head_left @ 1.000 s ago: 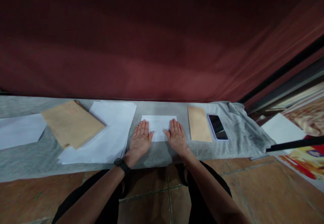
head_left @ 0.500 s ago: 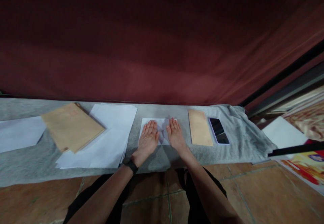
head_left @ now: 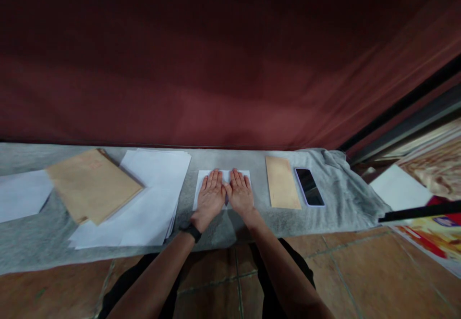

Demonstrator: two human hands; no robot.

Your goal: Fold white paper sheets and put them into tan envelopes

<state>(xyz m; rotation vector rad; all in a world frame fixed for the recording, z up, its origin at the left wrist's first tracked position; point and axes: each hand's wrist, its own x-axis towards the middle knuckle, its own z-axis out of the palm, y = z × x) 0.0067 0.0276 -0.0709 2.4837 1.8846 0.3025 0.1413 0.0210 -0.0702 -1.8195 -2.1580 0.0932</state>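
My left hand [head_left: 211, 196] and my right hand [head_left: 239, 194] lie flat, palms down, side by side on a small folded white sheet [head_left: 200, 184] in the middle of a grey cloth [head_left: 223, 225]. Their fingers are stretched out and the thumbs touch over the sheet's centre. Most of the sheet is hidden under the hands. A black band sits on my left wrist.
A stack of white paper [head_left: 151, 199] with a brown envelope [head_left: 91, 184] on it lies left. Another white sheet [head_left: 19, 194] is far left. Right of my hands lie a narrow brown envelope [head_left: 282, 182] and a phone [head_left: 309, 187]. A red curtain hangs behind.
Both hands have slid inward over the folded sheet, from its left and right edges until they meet at its middle.
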